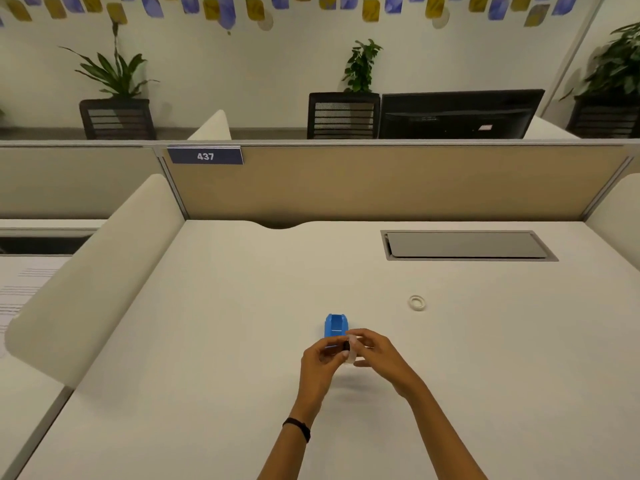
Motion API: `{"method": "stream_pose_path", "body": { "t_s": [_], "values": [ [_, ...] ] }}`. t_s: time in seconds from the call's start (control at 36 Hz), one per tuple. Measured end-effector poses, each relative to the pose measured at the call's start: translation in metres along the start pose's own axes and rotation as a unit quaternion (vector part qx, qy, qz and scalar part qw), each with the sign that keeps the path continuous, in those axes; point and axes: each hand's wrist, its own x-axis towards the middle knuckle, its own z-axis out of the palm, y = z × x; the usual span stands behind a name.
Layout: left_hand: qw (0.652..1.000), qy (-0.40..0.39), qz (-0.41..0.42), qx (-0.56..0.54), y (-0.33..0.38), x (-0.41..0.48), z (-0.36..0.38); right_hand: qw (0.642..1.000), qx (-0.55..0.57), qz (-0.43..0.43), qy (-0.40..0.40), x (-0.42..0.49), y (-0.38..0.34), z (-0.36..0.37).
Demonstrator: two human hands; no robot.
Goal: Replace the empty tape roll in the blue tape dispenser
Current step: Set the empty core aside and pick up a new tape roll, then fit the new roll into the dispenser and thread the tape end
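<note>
The blue tape dispenser (335, 326) sits on the white desk (242, 323) just beyond my hands. Its near end is hidden behind my fingers. My left hand (320, 363) pinches a small dark piece at the dispenser's near end. My right hand (375, 356) holds a clear tape roll (352, 349) upright between thumb and fingers, right against that dark piece. A second small whitish ring (417, 302), a tape roll or bare core, lies flat on the desk to the right, apart from both hands.
A grey cable hatch (467, 244) is set into the desk at the back right. A tan partition (381, 181) with a "437" tag closes the far edge. A curved white divider (97, 271) borders the left side. Monitor, chairs and plants stand beyond.
</note>
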Motion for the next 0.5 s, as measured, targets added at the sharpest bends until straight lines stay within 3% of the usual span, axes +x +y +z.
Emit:
{"method": "stream_pose_path", "body": {
  "t_s": [0.14, 0.28, 0.42, 0.5],
  "values": [
    [1.0, -0.006, 0.003, 0.02, 0.001, 0.025, -0.013, 1.0, -0.014, -0.01, -0.003, 0.025, -0.01, -0.004],
    [0.994, -0.019, 0.005, 0.107, -0.001, 0.049, -0.032, 0.997, -0.059, -0.025, 0.041, 0.053, -0.012, -0.004],
    [0.96, -0.183, -0.051, 0.208, -0.003, 0.07, -0.048, 0.994, -0.076, -0.057, 0.054, 0.075, -0.008, 0.001],
    [0.931, -0.241, -0.083, 0.26, -0.006, 0.079, -0.05, 0.991, -0.107, -0.077, 0.037, 0.084, 0.0, 0.003]
  ]
}}
